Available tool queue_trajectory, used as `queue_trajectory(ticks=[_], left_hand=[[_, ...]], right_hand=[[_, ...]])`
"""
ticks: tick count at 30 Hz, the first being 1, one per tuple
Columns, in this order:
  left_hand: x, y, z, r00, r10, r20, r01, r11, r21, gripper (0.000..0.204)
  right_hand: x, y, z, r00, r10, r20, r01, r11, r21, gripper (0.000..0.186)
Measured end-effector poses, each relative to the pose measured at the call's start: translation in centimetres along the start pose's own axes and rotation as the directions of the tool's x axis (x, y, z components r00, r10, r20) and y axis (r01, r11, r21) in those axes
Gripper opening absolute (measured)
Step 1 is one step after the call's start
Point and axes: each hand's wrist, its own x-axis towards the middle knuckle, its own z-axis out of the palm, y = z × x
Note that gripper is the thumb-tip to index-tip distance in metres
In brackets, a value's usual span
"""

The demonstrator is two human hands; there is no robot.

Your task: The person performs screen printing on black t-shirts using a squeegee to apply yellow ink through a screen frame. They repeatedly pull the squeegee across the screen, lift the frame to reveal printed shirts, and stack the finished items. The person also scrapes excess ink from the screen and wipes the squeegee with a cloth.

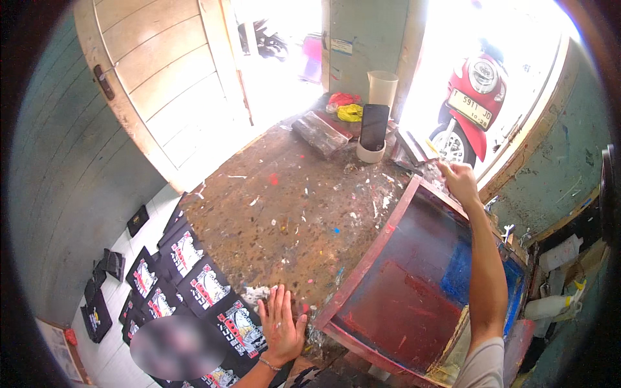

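Note:
My left hand [283,330] lies flat with its fingers stretched out at the near edge of the stained worktable [278,213]. Black printed fabric pieces [239,326] lie just left of it. Over the far right side reaches my right hand [460,182], its fingers curled together; what they hold, if anything, is too small to make out. Just beyond those fingers is a stack of flat pieces [414,147]. Beneath my right forearm rests a screen-printing frame [369,258] with a dark red and blue mesh.
A phone [374,126] stands in a white ring [370,152] at the back, near a pitcher [382,88], a yellow bag [350,113] and a plastic-wrapped bundle [321,134]. Squeeze bottles [550,307] are at the right. A red scooter [475,97] stands outside the doorway.

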Motion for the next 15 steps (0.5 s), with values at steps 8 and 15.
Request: queue_trajectory(ticks=[8,15], left_hand=[[-0.2,-0.3,2.1,1.0,0.014,-0.018,-0.013,0.996,0.09,0.057],[0.8,0.9,0.1,0.996,-0.044,-0.075,0.015,0.937,-0.35,0.05]], right_hand=[[-15.8,1.1,-10.7,0.955,-0.22,0.199,0.255,0.953,-0.167,0.035],[-30.8,7.5,-23.4,0.972,0.187,0.143,-0.143,0.952,-0.27,0.028]])
